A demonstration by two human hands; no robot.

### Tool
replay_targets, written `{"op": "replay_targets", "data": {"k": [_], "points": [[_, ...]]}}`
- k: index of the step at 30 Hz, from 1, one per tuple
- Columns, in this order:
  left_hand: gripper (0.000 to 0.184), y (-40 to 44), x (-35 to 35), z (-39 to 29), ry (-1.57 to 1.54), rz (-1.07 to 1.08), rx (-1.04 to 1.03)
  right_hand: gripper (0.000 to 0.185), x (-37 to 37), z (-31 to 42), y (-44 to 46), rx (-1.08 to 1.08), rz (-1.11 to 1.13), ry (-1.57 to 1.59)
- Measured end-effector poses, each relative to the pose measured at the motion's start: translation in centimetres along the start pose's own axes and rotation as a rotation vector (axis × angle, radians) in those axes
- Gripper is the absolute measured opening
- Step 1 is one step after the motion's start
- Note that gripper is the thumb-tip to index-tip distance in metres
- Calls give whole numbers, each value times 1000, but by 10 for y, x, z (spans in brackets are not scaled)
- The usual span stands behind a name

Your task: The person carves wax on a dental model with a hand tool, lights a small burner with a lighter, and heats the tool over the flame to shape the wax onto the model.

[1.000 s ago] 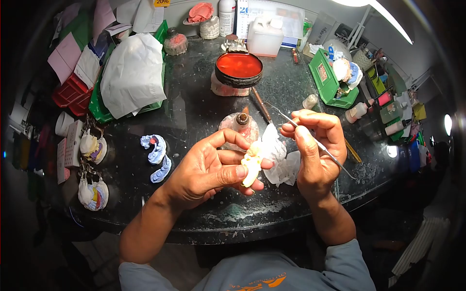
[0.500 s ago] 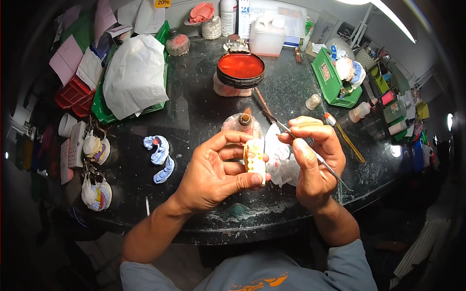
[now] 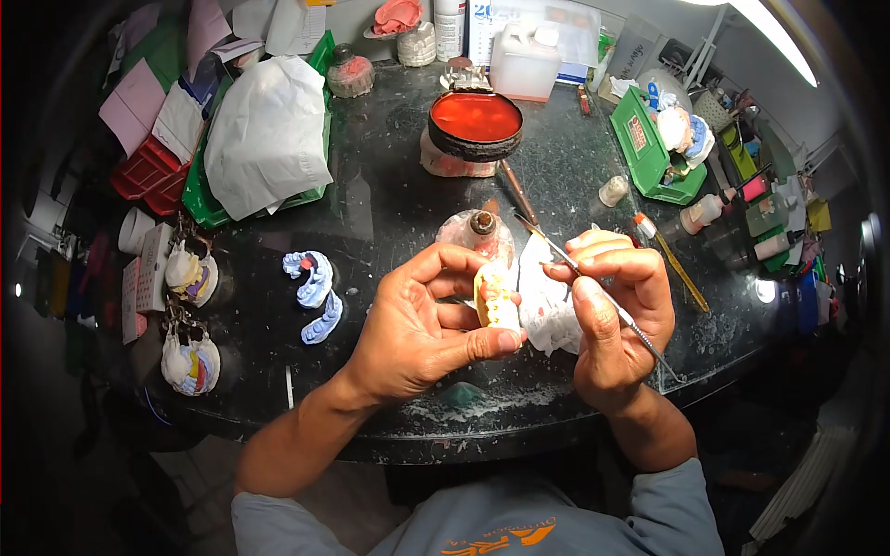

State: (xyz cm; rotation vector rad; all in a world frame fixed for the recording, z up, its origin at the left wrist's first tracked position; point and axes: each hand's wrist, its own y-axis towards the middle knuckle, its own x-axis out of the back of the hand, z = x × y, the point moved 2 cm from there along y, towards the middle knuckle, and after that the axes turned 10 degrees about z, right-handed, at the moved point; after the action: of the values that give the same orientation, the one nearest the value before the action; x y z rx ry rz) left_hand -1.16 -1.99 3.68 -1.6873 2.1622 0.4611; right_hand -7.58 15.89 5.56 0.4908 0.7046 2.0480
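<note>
My left hand [image 3: 403, 324] grips a cream-coloured dental cast [image 3: 499, 306] between thumb and fingers, its row of teeth tilted to face right. In my right hand [image 3: 616, 320] is a thin metal wax carver [image 3: 557, 250], pinched like a pen. Its tip points up and left, apart from the cast, and its hooked rear end sticks out below the hand. Just beyond the cast stands a small burner [image 3: 482, 223] with a metal neck. Crumpled white tissue [image 3: 549, 320] lies between my two hands.
A round pan of red wax [image 3: 475, 118] stands behind the burner. Blue dental impressions [image 3: 315, 283] and mounted casts [image 3: 192, 364] sit at left. A green bin [image 3: 640, 148], a small jar [image 3: 613, 192] and a yellow-handled brush [image 3: 681, 269] are at right.
The view has shifted a little, so the bench appears further right and higher. The cast has turned slightly in my left hand. My right hand keeps hold of the carver.
</note>
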Motion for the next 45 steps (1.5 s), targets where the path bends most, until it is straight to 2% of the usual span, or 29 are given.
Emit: {"op": "replay_targets", "data": {"k": [4, 10, 20, 27, 29, 31, 33, 36, 39, 41, 45], "points": [[51, 0, -3, -2, -1, -23, 10, 18, 2, 2, 3, -49, -1, -82], [51, -2, 1, -1, 25, 39, 133, 16, -3, -5, 4, -195, -46, -187], [49, -1, -2, 0, 45, 21, 117, 21, -2, -6, 6, -193, 50, -94], [48, -2, -3, 2, 86, 53, 145, 26, 4, -14, 12, -177, -45, -189], [48, -3, -5, 4, 73, 59, 177, 24, 8, -12, 19, -150, -47, -203], [48, -2, -5, 5, 47, 67, 212, 21, 22, -8, 20, -223, -79, -82], [55, -1, -6, 5, 127, 148, 307, 13, 39, -4, 24, -216, -135, -72], [68, -3, -9, 6, 184, 255, 407, 18, 69, -2, 28, -565, 97, -139], [68, -4, -12, 10, 190, 316, 485, 21, 75, -11, 27, -864, 384, -84], [70, -4, -14, 12, 190, 339, 523, 22, 71, -18, 23, -928, 492, -5], [72, -4, -18, 14, 214, 350, 582, 24, 59, -31, 15, -919, 541, -72]]}}
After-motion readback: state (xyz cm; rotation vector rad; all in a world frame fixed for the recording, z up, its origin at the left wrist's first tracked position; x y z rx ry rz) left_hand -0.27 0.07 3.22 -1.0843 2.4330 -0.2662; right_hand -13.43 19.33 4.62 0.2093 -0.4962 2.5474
